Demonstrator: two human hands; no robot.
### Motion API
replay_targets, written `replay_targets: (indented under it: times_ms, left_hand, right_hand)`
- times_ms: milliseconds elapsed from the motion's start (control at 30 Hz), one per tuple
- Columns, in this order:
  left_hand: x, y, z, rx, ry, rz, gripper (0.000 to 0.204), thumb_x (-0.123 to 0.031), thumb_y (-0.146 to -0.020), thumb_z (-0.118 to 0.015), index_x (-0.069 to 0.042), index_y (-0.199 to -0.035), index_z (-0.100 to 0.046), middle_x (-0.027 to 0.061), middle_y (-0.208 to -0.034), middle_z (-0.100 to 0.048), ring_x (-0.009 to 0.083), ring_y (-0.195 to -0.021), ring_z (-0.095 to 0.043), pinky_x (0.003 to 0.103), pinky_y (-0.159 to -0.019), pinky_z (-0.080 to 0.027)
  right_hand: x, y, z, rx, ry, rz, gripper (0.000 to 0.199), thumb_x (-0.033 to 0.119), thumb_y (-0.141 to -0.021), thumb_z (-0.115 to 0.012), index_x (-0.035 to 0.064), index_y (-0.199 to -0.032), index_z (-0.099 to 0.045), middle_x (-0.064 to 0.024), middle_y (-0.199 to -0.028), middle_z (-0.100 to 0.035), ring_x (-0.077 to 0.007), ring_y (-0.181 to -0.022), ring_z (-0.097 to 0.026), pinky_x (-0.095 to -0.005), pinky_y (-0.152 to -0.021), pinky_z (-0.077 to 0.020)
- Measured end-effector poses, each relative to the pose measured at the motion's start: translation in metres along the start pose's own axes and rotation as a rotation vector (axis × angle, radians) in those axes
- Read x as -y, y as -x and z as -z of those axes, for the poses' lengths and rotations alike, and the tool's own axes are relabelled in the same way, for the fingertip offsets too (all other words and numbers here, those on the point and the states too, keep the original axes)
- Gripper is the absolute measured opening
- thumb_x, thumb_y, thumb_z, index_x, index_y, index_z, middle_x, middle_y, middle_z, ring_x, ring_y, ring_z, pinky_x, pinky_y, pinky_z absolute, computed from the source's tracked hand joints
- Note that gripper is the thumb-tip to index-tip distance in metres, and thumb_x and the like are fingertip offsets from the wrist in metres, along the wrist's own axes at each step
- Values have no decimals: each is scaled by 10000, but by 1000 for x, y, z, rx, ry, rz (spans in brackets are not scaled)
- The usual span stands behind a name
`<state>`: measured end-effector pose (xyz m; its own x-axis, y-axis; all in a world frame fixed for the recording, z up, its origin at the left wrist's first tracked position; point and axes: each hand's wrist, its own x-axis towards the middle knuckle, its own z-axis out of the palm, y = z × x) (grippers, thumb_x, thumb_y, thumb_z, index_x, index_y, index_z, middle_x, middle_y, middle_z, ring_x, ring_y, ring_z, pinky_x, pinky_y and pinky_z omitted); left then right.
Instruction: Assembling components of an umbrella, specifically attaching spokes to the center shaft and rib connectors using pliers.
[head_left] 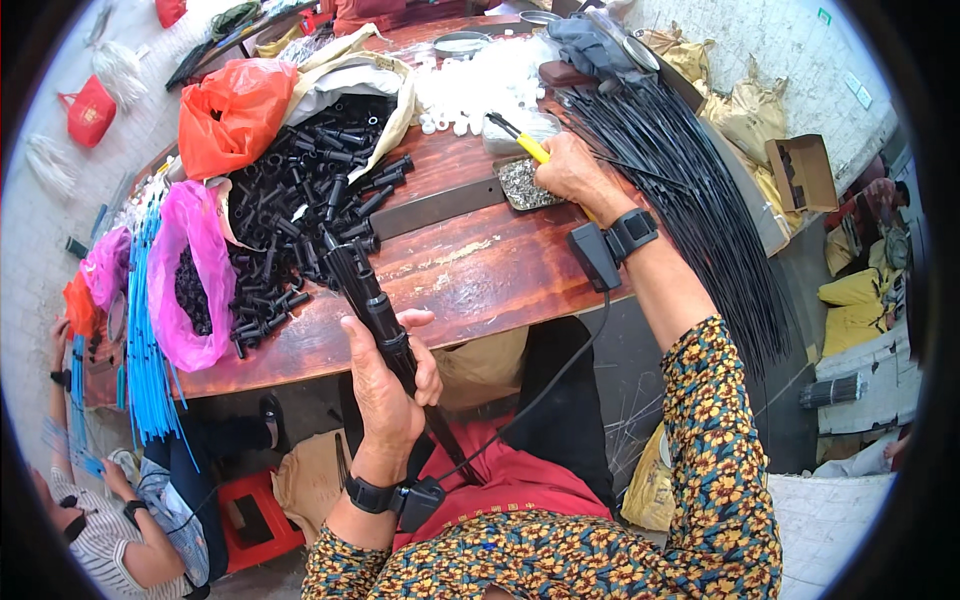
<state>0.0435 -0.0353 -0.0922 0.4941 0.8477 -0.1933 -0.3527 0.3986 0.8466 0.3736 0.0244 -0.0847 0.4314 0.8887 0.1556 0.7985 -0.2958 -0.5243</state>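
My left hand (390, 385) is wrapped round a black rod with a ribbed plastic fitting (368, 298), tilted up and to the left in front of the table edge. Its lower end runs down to my lap. My right hand (578, 172) grips a slim yellow-handled tool (532, 146) with a dark head; its exact kind is unclear. This hand is over the right edge of a small tray (505, 197) filled with tiny metal pieces. Black plastic tubular parts (325, 165) are heaped beyond my left hand.
A dark metal bar (440, 207) lies across the red-brown table (450, 262). Long black rods (690, 190) spread along the right side, white round parts (465, 95) at the back. Pink (190, 345) and orange bags (232, 110) stand left, near blue rods (145, 320). Another person (125, 535) sits lower left.
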Motion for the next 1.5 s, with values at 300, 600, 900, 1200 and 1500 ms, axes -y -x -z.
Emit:
replay_targets:
  times_ms: [300, 600, 900, 1200, 1500]
  left_hand:
    - [0, 3, -6, -24, -13, -14, 811, -711, -939, -236, 13, -1083, -573, 8, -468, -397, 112, -351, -326, 265, -364, -299]
    - [-1, 11, -10, 0, -66, -52, 861, -731, -925, -227, 27, -1167, -556, -3, -468, -397, 108, -352, -328, 256, -365, -298]
    - [-2, 23, -6, 31, 19, -164, 778, -688, -949, -287, -2, -1146, -595, -6, -502, -453, 78, -363, -365, 218, -342, -288]
    - [-6, 28, -9, 28, -23, -194, 689, -678, -954, -294, -76, -1038, -618, -22, -556, -509, 64, -375, -411, 206, -331, -296]
    - [-7, 30, -18, -71, -25, -200, 771, -671, -960, -293, 9, -1116, -623, -19, -513, -466, 58, -378, -372, 215, -350, -288]
  right_hand:
    - [10, 48, 17, 137, -998, -99, 234, 62, -717, -722, 4, -926, -636, -57, -706, -633, -128, -595, -586, -240, -518, -460]
    - [95, 148, -5, 306, -1531, -54, 325, 50, -784, -731, -20, -1069, -591, -105, -826, -665, -160, -653, -625, -276, -582, -510]
    - [161, 202, -42, -108, -1321, 184, 231, -83, -844, -577, -20, -1059, -524, -94, -826, -665, -112, -549, -617, -241, -473, -499]
    - [174, 212, -41, -137, -1358, 124, 243, -86, -848, -575, 2, -1068, -519, -78, -793, -627, -85, -447, -561, -229, -345, -432]
    - [177, 218, -47, -193, -1424, 51, 237, -89, -851, -589, 6, -1058, -525, -84, -836, -649, -74, -464, -550, -219, -352, -427]
